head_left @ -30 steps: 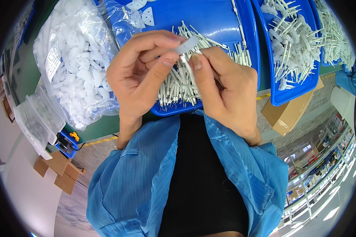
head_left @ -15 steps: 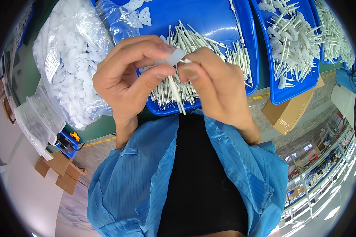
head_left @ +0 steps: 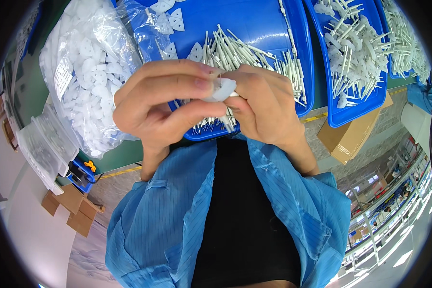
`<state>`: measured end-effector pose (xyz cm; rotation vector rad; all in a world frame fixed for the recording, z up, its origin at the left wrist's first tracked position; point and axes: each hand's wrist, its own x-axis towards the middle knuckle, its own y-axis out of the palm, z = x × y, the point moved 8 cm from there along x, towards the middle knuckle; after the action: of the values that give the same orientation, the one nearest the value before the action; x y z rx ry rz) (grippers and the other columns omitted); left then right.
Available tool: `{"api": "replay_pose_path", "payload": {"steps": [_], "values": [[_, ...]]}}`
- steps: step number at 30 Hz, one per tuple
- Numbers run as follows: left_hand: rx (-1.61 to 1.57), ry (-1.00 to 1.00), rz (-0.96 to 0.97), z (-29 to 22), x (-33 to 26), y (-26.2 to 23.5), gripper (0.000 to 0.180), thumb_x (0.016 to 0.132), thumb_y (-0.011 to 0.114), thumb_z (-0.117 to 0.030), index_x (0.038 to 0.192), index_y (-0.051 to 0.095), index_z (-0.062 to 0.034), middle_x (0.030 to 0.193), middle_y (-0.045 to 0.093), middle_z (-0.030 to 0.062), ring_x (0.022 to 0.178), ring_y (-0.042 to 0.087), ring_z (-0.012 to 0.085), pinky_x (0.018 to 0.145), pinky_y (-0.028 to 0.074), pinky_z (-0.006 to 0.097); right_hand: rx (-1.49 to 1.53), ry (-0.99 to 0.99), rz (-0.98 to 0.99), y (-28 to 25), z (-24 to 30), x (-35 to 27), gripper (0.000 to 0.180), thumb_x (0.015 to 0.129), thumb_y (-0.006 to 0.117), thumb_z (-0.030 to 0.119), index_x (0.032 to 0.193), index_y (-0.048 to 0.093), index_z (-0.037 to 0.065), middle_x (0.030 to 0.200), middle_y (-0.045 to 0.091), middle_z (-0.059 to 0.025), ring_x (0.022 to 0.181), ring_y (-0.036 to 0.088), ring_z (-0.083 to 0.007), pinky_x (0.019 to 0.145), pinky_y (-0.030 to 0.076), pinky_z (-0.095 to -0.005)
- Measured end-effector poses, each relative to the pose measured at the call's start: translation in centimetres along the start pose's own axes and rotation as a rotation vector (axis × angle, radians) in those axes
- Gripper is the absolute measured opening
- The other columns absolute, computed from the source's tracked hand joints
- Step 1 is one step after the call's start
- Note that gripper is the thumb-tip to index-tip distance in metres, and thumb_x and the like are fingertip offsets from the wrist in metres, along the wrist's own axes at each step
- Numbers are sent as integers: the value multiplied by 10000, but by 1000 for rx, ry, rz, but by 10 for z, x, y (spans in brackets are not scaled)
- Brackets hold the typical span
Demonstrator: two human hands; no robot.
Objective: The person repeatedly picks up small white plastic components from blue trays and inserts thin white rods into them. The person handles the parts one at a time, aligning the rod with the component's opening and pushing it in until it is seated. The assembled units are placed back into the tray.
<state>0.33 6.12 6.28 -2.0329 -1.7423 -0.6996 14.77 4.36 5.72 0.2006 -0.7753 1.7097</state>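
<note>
Between the thumb and fingers of my left hand (head_left: 161,103) is a small white plastic piece (head_left: 224,90) with a curved edge. My right hand (head_left: 269,103) is closed beside it, pinching a thin white rod (head_left: 234,94) whose end meets the plastic piece; whether it sits inside a hole I cannot tell. Some blurred rods hang below my fingertips. Both hands are over the near part of a blue tray (head_left: 192,43), above a heap of white rods with thin metal tips (head_left: 230,50). Loose flat white triangular pieces (head_left: 176,20) with holes lie in the tray's far left.
A clear bag of white plastic pieces (head_left: 89,77) lies to the left. At the right, a second blue tray (head_left: 338,117) holds rods with white pieces attached, and another tray stands beyond. Clear plastic containers (head_left: 48,144) are at the left edge; a cardboard box (head_left: 348,139) sits below the right tray.
The white plastic piece has turned and shifted slightly right and down. My left fingers have moved closer to my right hand, and the rods below them have swung right.
</note>
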Motion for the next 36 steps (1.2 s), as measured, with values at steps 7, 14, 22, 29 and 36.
{"api": "replay_pose_path", "payload": {"steps": [7,14,22,29,36], "values": [[36,-12,31,0,2,-1,441,620,916,-57,975,678,50,930,687,191,800,726,242,663,610,276,74,92,-43,-4,0,3,197,833,733,152,926,632,12,756,627,-117,615,623,-281,516,489,-346],[179,-181,-118,8,-2,-5,572,565,945,-26,1047,646,44,944,682,151,809,721,205,670,606,264,99,153,-25,-3,-19,-1,157,863,695,122,947,645,-1,912,618,-132,754,554,-306,687,454,-380],[199,-250,-134,7,-7,-7,720,568,929,-26,1184,560,27,946,654,103,882,704,240,749,609,325,17,146,21,-5,-16,5,162,861,698,124,988,669,28,977,628,-92,855,552,-281,755,445,-374],[331,-10,190,1,15,6,491,594,931,-129,1008,700,-3,891,710,96,849,719,210,704,576,268,9,141,66,-4,-16,4,205,830,722,127,1020,685,60,1006,601,-69,884,522,-269,770,431,-365],[328,-138,73,4,7,0,307,619,897,-83,872,734,-23,880,724,113,810,723,226,682,574,277,-172,189,145,-8,-18,1,236,789,742,105,1018,703,64,956,598,-86,858,514,-256,731,401,-358]]}}
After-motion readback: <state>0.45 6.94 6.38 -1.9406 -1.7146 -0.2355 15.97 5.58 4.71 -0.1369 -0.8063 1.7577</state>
